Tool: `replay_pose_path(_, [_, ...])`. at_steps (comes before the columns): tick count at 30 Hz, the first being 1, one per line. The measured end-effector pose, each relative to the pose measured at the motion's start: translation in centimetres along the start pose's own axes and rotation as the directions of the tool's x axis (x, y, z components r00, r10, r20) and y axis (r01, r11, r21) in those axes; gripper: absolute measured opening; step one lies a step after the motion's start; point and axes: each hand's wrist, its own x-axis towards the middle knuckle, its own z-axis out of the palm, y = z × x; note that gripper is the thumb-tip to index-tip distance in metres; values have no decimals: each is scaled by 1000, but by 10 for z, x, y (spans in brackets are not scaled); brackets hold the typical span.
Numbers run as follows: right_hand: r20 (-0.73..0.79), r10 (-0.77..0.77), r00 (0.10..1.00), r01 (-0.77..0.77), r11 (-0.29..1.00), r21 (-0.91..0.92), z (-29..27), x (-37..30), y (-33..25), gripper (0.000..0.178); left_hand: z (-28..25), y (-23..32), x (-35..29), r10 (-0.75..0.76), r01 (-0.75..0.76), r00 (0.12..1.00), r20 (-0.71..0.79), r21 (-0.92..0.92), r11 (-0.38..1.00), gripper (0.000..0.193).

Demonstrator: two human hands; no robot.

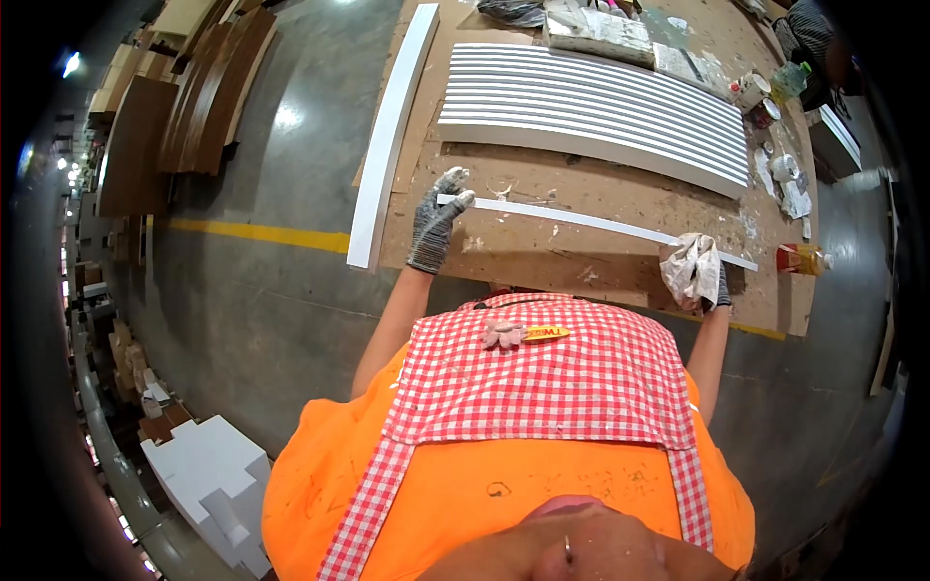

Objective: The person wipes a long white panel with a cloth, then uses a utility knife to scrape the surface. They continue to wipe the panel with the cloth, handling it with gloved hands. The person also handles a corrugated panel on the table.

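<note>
A long, thin white strip (572,217) runs across in front of me above the worktable (542,266). My left hand (441,215), in a grey striped glove with pale fingertips, is closed on the strip's left end. Near the right end, my right hand (724,290) wears a similar glove and presses a crumpled white cloth (692,271) around the strip. The cloth hides most of that hand's fingers. Beyond the strip lies a row of several white slats (596,111), side by side. At the table's left edge rests a longer white board (392,140).
White-smeared blocks (601,37) stand behind the slats. Cans (751,90), a green-tinted bottle (790,79) and crumpled paper (794,198) crowd the right side, with a bottle of amber liquid (802,259) nearer. Brown panels (208,92) stack up at far left. Another person's arm (831,44) shows at far right.
</note>
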Motion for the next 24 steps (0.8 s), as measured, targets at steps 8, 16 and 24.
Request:
replay_pose_path(8, [-106, 31, 994, -17, 991, 134, 26, -15, -6, 47, 5, -19, -2, 147, -170, 984, 97, 298, 939, 38])
replay_pose_path(16, [-153, 49, 987, -21, 983, 182, 42, -18, -16, 52, -12, -47, 13, -185, 221, 969, 161, -245, 944, 50])
replay_pose_path(24, [-153, 12, 988, 8, 991, 131, 48, -15, -22, 62, -39, -49, -1, 269, -353, 931, 246, 790, 501, 47])
